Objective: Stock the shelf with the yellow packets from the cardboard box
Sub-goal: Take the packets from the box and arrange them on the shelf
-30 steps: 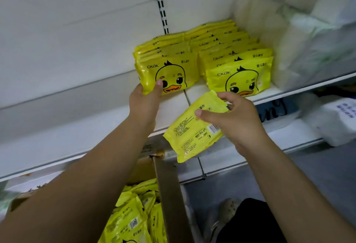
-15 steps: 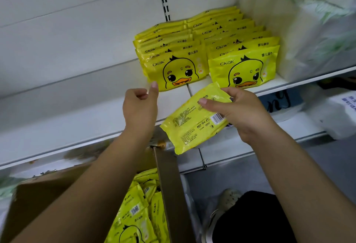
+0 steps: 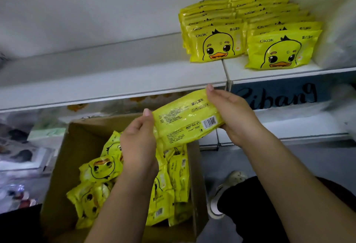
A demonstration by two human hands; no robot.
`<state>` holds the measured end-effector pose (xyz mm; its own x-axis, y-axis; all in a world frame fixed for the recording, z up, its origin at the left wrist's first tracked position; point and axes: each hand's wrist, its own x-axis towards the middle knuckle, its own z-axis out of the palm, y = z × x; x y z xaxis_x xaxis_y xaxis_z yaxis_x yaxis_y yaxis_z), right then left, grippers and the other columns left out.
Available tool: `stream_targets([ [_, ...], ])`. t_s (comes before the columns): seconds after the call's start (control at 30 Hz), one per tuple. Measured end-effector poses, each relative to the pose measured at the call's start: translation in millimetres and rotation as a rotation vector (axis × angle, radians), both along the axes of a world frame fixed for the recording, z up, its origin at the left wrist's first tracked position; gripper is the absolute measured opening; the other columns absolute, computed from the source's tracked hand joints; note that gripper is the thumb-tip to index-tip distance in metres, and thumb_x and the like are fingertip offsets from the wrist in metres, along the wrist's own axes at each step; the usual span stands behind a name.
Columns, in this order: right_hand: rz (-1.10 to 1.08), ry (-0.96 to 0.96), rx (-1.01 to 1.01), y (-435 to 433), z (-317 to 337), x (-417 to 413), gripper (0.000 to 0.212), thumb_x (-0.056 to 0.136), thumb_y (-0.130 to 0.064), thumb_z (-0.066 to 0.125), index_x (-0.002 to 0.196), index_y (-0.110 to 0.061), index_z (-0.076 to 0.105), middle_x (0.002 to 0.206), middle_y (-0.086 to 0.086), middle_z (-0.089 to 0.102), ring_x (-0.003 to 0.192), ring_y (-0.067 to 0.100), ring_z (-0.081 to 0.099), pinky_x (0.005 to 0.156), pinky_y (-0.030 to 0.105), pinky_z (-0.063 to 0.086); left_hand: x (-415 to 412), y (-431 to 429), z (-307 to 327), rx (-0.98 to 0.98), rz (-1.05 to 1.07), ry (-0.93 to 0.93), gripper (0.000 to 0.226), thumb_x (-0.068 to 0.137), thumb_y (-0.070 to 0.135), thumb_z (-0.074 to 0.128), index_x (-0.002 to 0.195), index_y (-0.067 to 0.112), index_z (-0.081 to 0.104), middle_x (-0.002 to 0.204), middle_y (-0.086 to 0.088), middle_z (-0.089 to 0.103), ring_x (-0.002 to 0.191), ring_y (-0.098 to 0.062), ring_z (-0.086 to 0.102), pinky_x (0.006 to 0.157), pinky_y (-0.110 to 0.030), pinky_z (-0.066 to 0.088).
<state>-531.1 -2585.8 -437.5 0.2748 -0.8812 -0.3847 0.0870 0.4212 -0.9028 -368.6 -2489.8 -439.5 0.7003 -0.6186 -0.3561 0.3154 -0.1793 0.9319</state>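
Note:
A yellow packet (image 3: 185, 119) is held between both hands, its printed back with barcode facing me, below the shelf edge and above the cardboard box (image 3: 63, 165). My left hand (image 3: 138, 144) grips its left end and my right hand (image 3: 231, 115) grips its right end. Two rows of yellow duck-face packets (image 3: 217, 44) stand upright on the white shelf (image 3: 115, 80), at its right part. Several more yellow packets (image 3: 100, 169) lie loose in the open box under my left arm.
White wrapped packs (image 3: 331, 21) sit right of the stocked rows. The shelf left of the rows is bare. A lower shelf (image 3: 289, 127) runs behind the box, with blurred goods at the far left. My shoe (image 3: 227, 186) is on the grey floor right of the box.
My left hand has come down from the stocked front packet and taken hold of the packet's left end. The view has dropped and swung left, showing more of the box.

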Motion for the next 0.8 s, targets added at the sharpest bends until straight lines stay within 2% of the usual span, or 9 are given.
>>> stream_targets([
  [0.13, 0.033, -0.075, 0.024, 23, -1, 11, 0.031, 0.096, -0.042, 0.062, 0.113, -0.017, 0.072, 0.104, 0.005, 0.077, 0.095, 0.022, 0.074, 0.09, 0.044, 0.057, 10, 34, 7, -0.026, 0.051, 0.072, 0.028, 0.096, 0.037, 0.07, 0.087, 0.013, 0.081, 0.094, -0.017, 0.064, 0.078, -0.029, 0.052, 0.075, -0.044, 0.055],
  [0.27, 0.048, -0.162, 0.078, 41, -1, 23, 0.037, 0.093, -0.038, 0.065, 0.12, -0.013, 0.071, 0.113, 0.013, 0.074, 0.097, 0.026, 0.07, 0.086, 0.043, 0.053, 19, 59, 16, -0.06, 0.106, 0.151, 0.03, 0.097, 0.035, 0.069, 0.099, 0.006, 0.072, 0.093, -0.022, 0.069, 0.085, -0.031, 0.056, 0.083, -0.056, 0.054],
  [0.37, 0.029, -0.198, 0.075, 52, 1, 32, 0.042, 0.086, -0.037, 0.069, 0.12, -0.012, 0.071, 0.112, 0.013, 0.074, 0.099, 0.025, 0.07, 0.079, 0.038, 0.055, 25, 74, 21, -0.124, 0.093, 0.174, 0.024, 0.102, 0.028, 0.062, 0.098, 0.004, 0.063, 0.094, -0.015, 0.077, 0.079, -0.024, 0.072, 0.077, -0.043, 0.064],
  [0.43, -0.012, -0.201, 0.041, 57, 2, 37, 0.032, 0.09, -0.031, 0.068, 0.115, -0.012, 0.073, 0.108, 0.01, 0.076, 0.098, 0.021, 0.072, 0.079, 0.035, 0.056, 30, 81, 24, -0.151, 0.079, 0.177, 0.021, 0.103, 0.026, 0.06, 0.107, 0.005, 0.058, 0.105, -0.018, 0.077, 0.086, -0.023, 0.075, 0.08, -0.043, 0.064],
  [0.5, -0.053, -0.196, 0.013, 62, 3, 42, 0.024, 0.092, -0.025, 0.067, 0.11, -0.011, 0.074, 0.104, 0.009, 0.077, 0.096, 0.02, 0.072, 0.083, 0.034, 0.057, 36, 87, 26, -0.148, 0.073, 0.162, 0.021, 0.101, 0.028, 0.063, 0.1, 0.008, 0.059, 0.11, -0.018, 0.075, 0.09, -0.027, 0.072, 0.086, -0.049, 0.06],
  [0.6, -0.084, -0.194, 0.008, 68, 7, 47, 0.026, 0.092, -0.024, 0.069, 0.111, -0.008, 0.074, 0.104, 0.012, 0.076, 0.095, 0.023, 0.072, 0.082, 0.034, 0.059, 43, 93, 28, -0.135, 0.084, 0.184, 0.025, 0.095, 0.037, 0.07, 0.091, 0.013, 0.062, 0.107, -0.017, 0.06, 0.094, -0.033, 0.051, 0.085, -0.058, 0.045],
  [0.67, -0.074, -0.187, 0.017, 70, 9, 48, 0.027, 0.092, -0.025, 0.068, 0.112, -0.008, 0.074, 0.105, 0.014, 0.076, 0.096, 0.025, 0.072, 0.082, 0.036, 0.06, 45, 96, 29, -0.133, 0.093, 0.208, 0.022, 0.1, 0.033, 0.065, 0.092, 0.012, 0.06, 0.094, -0.02, 0.065, 0.083, -0.029, 0.062, 0.082, -0.052, 0.056],
  [0.73, -0.043, -0.196, 0.046, 71, 10, 48, 0.03, 0.093, -0.027, 0.067, 0.116, -0.008, 0.072, 0.108, 0.014, 0.075, 0.099, 0.027, 0.072, 0.083, 0.039, 0.06, 45, 97, 29, -0.147, 0.075, 0.222, 0.021, 0.103, 0.029, 0.06, 0.095, 0.01, 0.06, 0.093, -0.017, 0.074, 0.076, -0.022, 0.073, 0.075, -0.044, 0.064],
  [0.8, -0.017, -0.234, 0.098, 72, 9, 48, 0.034, 0.092, -0.03, 0.066, 0.118, -0.009, 0.07, 0.11, 0.015, 0.074, 0.099, 0.028, 0.072, 0.078, 0.04, 0.061, 45, 98, 28, -0.124, 0.012, 0.231, 0.028, 0.104, 0.032, 0.056, 0.104, 0.004, 0.063, 0.102, -0.017, 0.077, 0.086, -0.024, 0.077, 0.078, -0.047, 0.064],
])
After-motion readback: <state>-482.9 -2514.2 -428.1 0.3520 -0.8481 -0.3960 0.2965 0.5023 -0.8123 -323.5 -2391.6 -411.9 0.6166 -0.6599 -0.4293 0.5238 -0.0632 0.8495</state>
